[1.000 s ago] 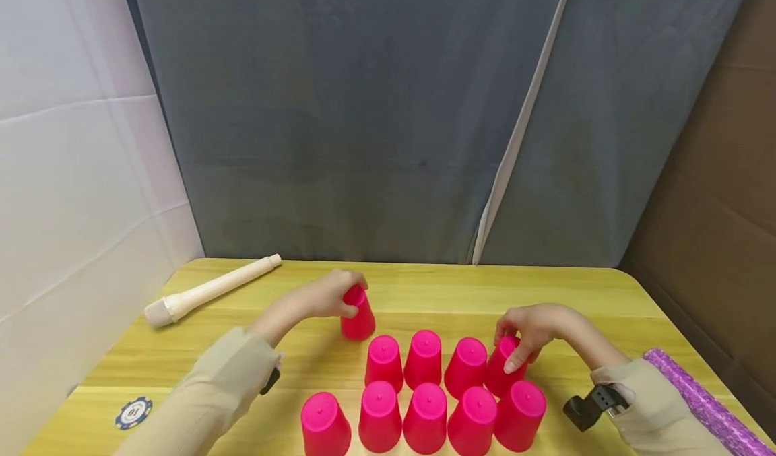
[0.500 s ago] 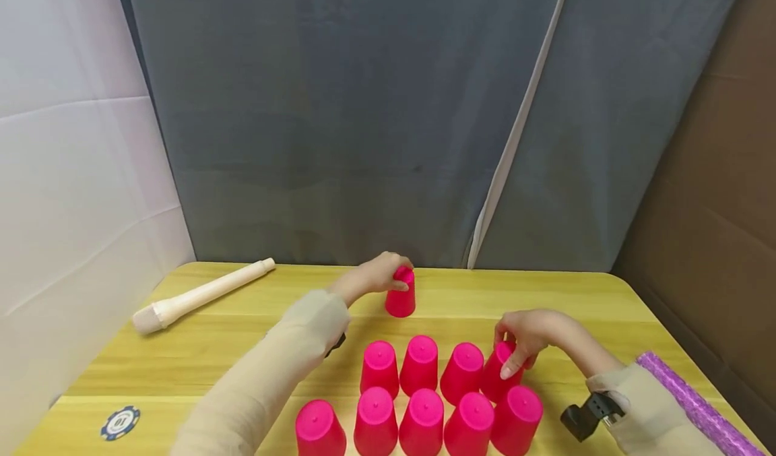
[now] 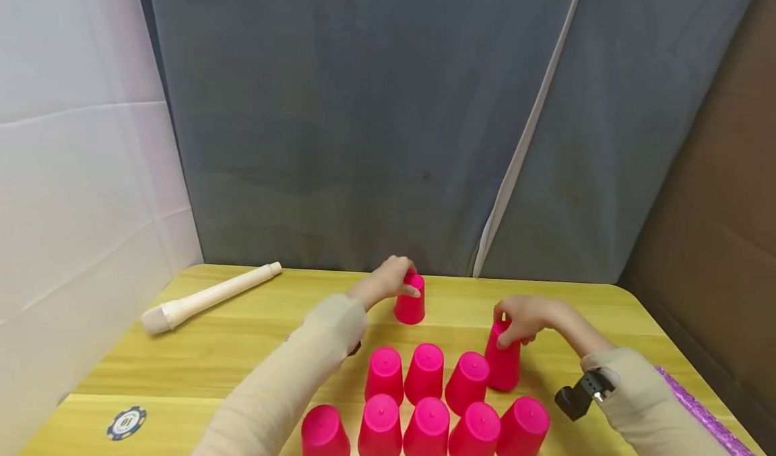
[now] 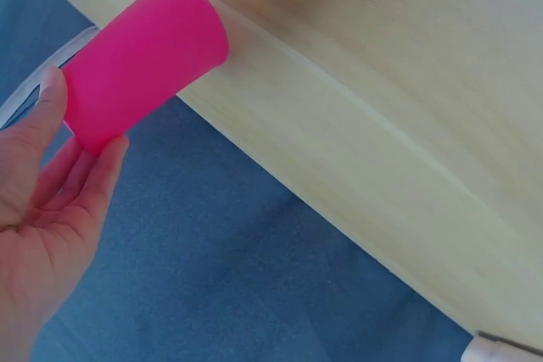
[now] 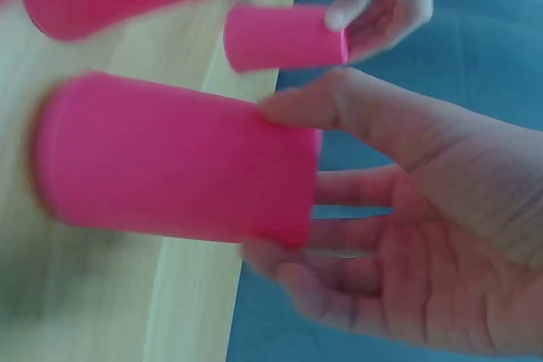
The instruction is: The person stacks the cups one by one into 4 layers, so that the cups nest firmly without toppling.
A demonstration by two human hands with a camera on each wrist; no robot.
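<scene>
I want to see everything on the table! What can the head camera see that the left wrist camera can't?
Only the head view shows the eight loose pink cups, the right hand gripping its cup, the wooden stick and the poker chip. Only the left wrist view shows the left palm close up. Both show the left hand holding the far cup on the table.

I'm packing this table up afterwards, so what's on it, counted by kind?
Pink cups: 10
Wooden stick: 1
Poker chip: 1
Purple roll: 1
Total: 13
</scene>
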